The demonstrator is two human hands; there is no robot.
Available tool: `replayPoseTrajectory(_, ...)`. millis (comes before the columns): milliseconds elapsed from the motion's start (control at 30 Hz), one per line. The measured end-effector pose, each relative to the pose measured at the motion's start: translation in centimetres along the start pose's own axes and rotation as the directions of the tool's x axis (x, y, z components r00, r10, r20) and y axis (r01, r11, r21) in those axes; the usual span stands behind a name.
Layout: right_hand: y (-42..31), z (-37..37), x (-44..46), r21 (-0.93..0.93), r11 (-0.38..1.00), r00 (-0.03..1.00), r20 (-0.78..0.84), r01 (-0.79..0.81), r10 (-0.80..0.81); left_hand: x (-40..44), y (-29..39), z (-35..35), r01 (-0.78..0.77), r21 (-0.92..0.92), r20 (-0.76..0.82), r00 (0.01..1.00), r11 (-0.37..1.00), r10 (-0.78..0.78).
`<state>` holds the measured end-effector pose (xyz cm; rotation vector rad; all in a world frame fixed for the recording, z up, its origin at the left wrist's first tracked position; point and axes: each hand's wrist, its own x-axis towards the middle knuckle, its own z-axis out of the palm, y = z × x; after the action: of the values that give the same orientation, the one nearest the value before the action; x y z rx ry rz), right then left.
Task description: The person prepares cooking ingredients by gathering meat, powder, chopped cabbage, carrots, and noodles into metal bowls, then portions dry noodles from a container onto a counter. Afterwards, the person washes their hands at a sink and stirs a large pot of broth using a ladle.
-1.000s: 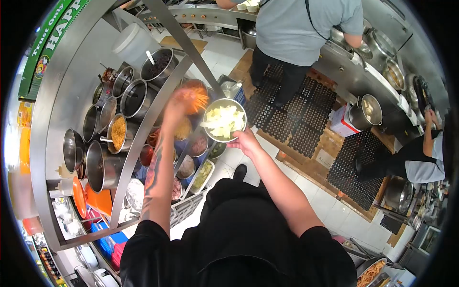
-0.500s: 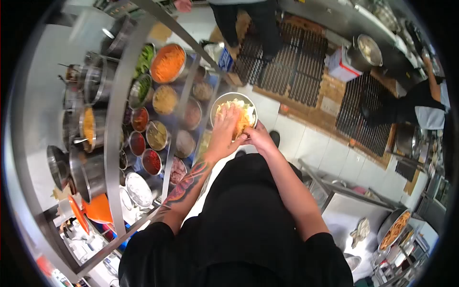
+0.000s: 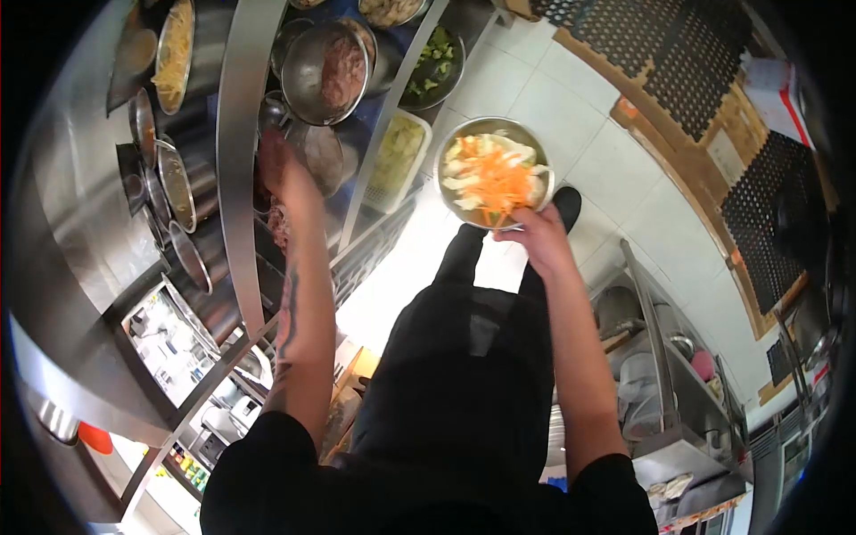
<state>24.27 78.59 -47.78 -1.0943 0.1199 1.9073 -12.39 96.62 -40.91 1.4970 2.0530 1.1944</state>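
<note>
My right hand (image 3: 537,239) grips the near rim of a round metal bowl (image 3: 443,198), thumb over the edge. Inside the bowl, shredded carrot (image 3: 501,183) lies on pale cut cabbage (image 3: 461,182). To the left, my left hand (image 3: 282,169) reaches among the containers on the rack. It is dim and blurred, and its fingers are too unclear to tell whether they are open or closed. Just beyond it is a tilted metal bowl (image 3: 308,94) of pinkish meat (image 3: 343,71); a bowl of pale food (image 3: 323,159) sits right beside it.
A metal rack post (image 3: 234,178) stands left of my left hand. Nearer the bowl are a white tub of pale green pieces (image 3: 396,162) and a bowl of green vegetables (image 3: 434,69). Black floor mats (image 3: 771,214) lie to the right, and a metal counter (image 3: 687,464) at lower right.
My left hand has left the bowl's contents and moved left into the rack. My right hand still holds the bowl, where carrot now shows on top. The view has shifted and turned.
</note>
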Motion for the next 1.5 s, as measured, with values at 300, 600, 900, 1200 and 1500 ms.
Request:
replayPoseTrajectory(300,-1.8,-5.4,-1.0,-0.216,0.974,0.993,-0.113,-0.068,0.044,18.9,-21.7,-0.6,-0.152,0.589,0.437,0.886,0.794,-0.155)
replayPoseTrajectory(600,0.2,-2.9,0.6,-0.196,0.975,0.995,-0.014,-0.102,0.101,18.6,-19.3,0.7,-0.317,0.713,0.473,0.876,0.625,-0.096)
replayPoseTrajectory(900,0.3,0.7,2.0,-0.320,0.946,0.998,0.001,-0.054,0.057,18.5,-18.2,0.3,-0.355,0.713,0.494,0.866,0.604,-0.074)
replayPoseTrajectory(1200,-0.1,1.5,3.2,-0.275,0.959,0.998,0.012,-0.063,0.069,16.9,-14.2,-4.2,-0.402,0.747,0.503,0.862,0.530,-0.054)
replayPoseTrajectory(1500,2.6,8.2,4.6,-0.171,0.984,0.998,0.022,-0.047,0.052,-4.5,3.4,-1.9,0.672,-0.469,0.520,0.734,0.573,-0.436)
